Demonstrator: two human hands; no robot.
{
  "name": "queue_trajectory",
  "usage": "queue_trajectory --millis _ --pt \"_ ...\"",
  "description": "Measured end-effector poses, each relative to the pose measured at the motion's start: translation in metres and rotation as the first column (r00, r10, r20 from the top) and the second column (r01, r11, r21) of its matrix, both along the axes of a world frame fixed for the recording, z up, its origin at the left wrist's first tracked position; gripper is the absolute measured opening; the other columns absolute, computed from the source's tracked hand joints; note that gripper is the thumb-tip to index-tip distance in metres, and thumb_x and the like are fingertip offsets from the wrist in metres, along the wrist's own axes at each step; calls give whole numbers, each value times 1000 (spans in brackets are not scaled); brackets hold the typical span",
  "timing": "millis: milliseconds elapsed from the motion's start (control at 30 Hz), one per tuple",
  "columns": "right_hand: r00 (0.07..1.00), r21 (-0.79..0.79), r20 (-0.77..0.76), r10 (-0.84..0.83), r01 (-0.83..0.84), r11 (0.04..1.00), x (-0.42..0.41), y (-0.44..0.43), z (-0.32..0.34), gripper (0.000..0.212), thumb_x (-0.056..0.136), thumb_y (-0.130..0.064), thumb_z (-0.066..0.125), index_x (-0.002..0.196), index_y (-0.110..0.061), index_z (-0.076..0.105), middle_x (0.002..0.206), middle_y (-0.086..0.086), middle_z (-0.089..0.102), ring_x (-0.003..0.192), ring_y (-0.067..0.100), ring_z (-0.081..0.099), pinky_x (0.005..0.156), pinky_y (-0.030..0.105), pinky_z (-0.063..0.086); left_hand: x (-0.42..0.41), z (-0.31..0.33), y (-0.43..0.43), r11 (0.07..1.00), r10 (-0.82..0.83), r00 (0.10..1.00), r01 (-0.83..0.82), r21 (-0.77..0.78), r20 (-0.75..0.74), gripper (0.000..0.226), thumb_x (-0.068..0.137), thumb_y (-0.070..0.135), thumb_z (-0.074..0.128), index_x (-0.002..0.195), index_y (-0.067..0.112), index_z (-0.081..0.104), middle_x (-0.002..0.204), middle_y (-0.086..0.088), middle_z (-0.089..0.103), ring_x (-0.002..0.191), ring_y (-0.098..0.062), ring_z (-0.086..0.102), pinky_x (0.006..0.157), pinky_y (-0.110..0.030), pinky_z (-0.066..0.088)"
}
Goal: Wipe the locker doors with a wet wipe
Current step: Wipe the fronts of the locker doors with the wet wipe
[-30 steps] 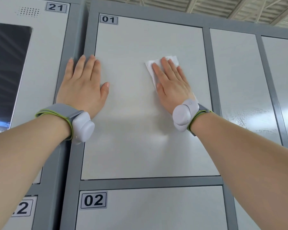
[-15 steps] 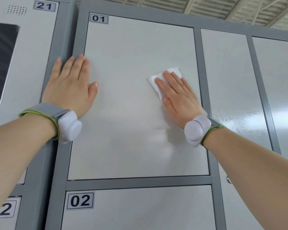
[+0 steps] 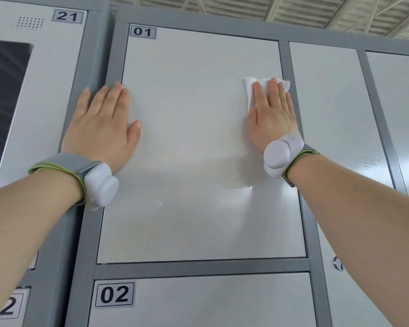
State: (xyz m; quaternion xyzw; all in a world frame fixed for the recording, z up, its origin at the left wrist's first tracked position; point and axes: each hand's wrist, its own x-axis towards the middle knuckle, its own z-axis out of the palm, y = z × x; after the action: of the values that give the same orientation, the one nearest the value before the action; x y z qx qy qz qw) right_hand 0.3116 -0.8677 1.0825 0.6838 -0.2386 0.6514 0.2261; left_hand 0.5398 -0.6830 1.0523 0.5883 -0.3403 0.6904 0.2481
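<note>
Locker door 01 (image 3: 194, 142) is a pale grey panel in a darker grey frame, filling the middle of the head view. My right hand (image 3: 273, 116) presses a white wet wipe (image 3: 250, 90) flat against the door's upper right part with straight fingers; most of the wipe is hidden under the palm. My left hand (image 3: 102, 128) lies flat with straight fingers across the door's left edge and the frame. A faint wet sheen shows on the door below my right wrist. Both wrists carry grey bands with white pods.
Door 02 (image 3: 198, 300) sits directly below. Another pale door (image 3: 328, 109) stands to the right, with a small round lock (image 3: 337, 263) low on it. At the left is unit 21 (image 3: 57, 79) with a dark screen (image 3: 3, 102).
My right hand has slid the wipe toward the door's right edge and turned its fingers more upright. My left hand stays flat at the left edge.
</note>
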Motion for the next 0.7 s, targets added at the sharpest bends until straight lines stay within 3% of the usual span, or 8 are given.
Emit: queue_trajectory --millis 300,500,700 --pt "975 -138 -221 3 -34 990 8 10 -20 54 101 -17 25 153 -17 13 161 11 2 148 23 -2 117 27 -8 1 0 1 1000 4 1000 -4 -5 2 72 90 42 17 141 -6 32 149 -21 33 137 -36 29 115 -48 10" --pt "921 -260 -389 -2 -108 959 0 3 -41 64 91 -31 12 150 -15 27 158 13 17 147 25 11 116 23 -8 -2 -1 1 1000 4 1000 -4 -3 -8 70 91 41 18 141 -6 32 148 -22 34 137 -36 30 115 -48 11" --pt "962 -207 -271 7 -66 976 -14 -9 -52 62 92 -29 13 151 -16 24 159 11 14 148 22 9 117 25 -7 -4 -3 1 1000 10 1000 -10 -8 -8 68 91 39 19 141 -7 32 148 -23 34 137 -36 31 115 -48 12"
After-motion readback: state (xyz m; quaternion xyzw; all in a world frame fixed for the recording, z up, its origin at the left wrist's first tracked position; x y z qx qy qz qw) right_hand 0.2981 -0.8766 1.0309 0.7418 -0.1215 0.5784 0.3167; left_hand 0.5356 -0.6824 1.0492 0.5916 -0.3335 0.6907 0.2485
